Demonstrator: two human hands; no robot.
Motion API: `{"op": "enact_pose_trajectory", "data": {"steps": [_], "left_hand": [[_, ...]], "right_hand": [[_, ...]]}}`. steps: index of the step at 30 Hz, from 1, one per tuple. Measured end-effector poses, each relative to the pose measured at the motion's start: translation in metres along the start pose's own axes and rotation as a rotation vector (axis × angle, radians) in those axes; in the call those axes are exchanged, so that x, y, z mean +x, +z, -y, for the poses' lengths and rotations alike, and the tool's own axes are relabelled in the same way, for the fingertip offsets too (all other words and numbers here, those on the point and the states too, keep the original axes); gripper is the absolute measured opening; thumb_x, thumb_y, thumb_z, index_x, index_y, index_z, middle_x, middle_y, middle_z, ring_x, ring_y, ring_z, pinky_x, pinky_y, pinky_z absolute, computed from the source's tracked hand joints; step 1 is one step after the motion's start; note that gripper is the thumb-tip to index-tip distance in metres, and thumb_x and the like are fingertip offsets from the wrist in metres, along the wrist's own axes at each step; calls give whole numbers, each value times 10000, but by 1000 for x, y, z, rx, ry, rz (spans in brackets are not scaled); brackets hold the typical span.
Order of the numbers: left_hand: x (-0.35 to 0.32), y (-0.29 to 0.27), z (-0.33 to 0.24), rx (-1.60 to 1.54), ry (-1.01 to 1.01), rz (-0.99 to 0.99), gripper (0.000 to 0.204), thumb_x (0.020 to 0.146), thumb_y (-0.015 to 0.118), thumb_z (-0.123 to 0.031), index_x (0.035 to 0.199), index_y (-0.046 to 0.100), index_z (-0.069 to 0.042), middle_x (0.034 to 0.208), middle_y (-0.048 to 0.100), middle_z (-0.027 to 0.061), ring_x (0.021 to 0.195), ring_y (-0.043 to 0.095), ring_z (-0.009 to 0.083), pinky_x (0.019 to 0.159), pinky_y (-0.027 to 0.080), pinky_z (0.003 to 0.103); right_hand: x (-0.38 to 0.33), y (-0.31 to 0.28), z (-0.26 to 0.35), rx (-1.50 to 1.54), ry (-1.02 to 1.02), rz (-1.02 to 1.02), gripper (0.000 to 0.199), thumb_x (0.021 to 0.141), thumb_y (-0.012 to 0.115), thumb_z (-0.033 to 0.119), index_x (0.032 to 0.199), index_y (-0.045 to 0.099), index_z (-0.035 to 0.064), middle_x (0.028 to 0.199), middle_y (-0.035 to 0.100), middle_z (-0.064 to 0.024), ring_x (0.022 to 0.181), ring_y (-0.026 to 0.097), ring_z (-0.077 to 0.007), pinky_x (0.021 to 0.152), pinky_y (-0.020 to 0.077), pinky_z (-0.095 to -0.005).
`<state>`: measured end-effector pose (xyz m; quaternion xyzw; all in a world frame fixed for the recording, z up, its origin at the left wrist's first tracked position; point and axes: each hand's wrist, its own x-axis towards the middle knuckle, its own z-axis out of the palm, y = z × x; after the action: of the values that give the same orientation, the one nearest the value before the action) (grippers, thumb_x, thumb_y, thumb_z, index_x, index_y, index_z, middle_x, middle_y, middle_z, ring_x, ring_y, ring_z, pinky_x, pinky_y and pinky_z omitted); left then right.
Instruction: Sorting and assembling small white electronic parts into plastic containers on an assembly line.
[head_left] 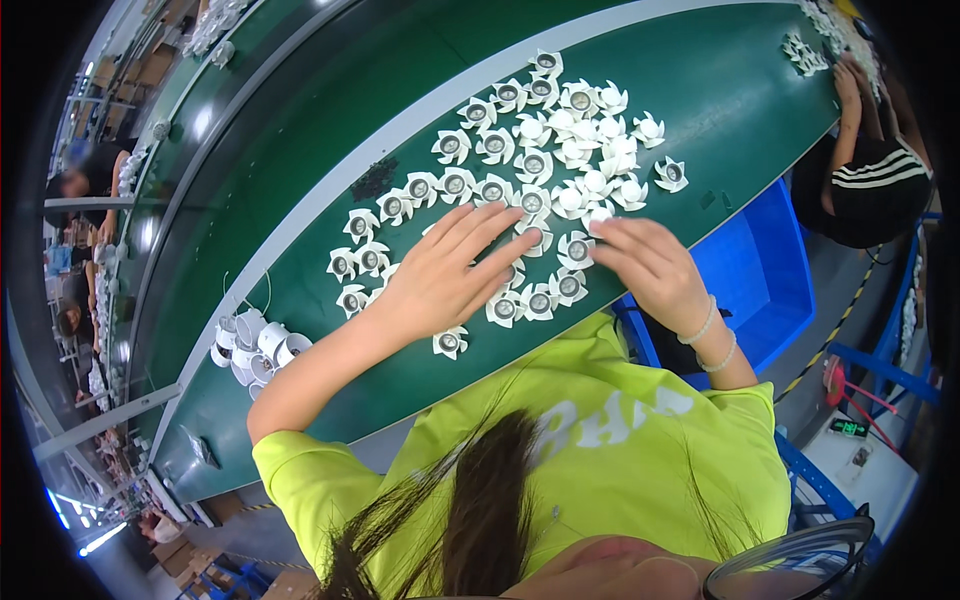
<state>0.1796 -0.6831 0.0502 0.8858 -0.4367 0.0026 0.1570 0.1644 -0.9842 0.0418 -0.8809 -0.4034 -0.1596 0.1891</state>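
Observation:
Many small white fan wheels (532,165) with curved blades lie on the green table. Some show a grey round hub, while others, bunched toward the right, show a plain white face. Over the near left part of this group, my left hand (445,270) is open, fingers spread flat across several wheels and hiding some. My right hand (655,275) is at the group's right edge. Its fingers are stretched out, slightly blurred, with the tips at a white-faced fan wheel (600,217). A hub-side-up fan wheel (575,250) lies just left of them. The right thumb is hidden.
White cylindrical cups (265,345) are heaped left of my left forearm. A blue bin (765,265) stands beyond the table's near edge, beside my right arm. At the far right a co-worker (870,180) handles white parts. A dark patch (374,179) marks the table.

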Motion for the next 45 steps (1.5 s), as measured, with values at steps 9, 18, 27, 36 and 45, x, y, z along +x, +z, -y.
{"op": "enact_pose_trajectory", "data": {"steps": [9,18,27,36,45], "left_hand": [[91,28,3,9,75,-153,305,846,717,-119,1126,602,-82,1089,563,50,940,550,216,839,475,321],[87,34,5,-142,5,-128,261,836,704,-83,1081,612,-86,1026,557,55,919,545,221,835,480,320],[113,28,11,-44,28,-245,244,854,712,-100,1082,625,-111,1008,583,39,899,547,211,806,484,305],[119,35,11,9,112,-181,250,867,716,-130,1098,627,-100,1003,584,42,900,551,217,816,483,308],[116,35,13,-54,81,-216,276,849,738,-159,1092,624,-94,1003,594,50,916,561,217,820,484,318]], "right_hand": [[-6,13,-16,-203,92,-150,319,835,750,72,1150,704,86,1100,683,-28,922,628,-201,824,529,-302],[-16,4,-30,50,629,-249,215,843,762,65,1054,719,62,996,645,-40,768,531,-162,642,451,-269],[-11,3,-50,-67,543,-256,259,800,797,118,1040,707,84,1018,639,-31,886,577,-188,748,490,-278],[12,-14,-61,-159,233,-99,278,778,804,130,1013,660,89,1119,648,-38,992,613,-230,867,513,-323],[12,4,-70,-166,136,-166,316,799,784,102,1089,659,97,1141,657,-44,1039,618,-240,913,516,-342]]}}
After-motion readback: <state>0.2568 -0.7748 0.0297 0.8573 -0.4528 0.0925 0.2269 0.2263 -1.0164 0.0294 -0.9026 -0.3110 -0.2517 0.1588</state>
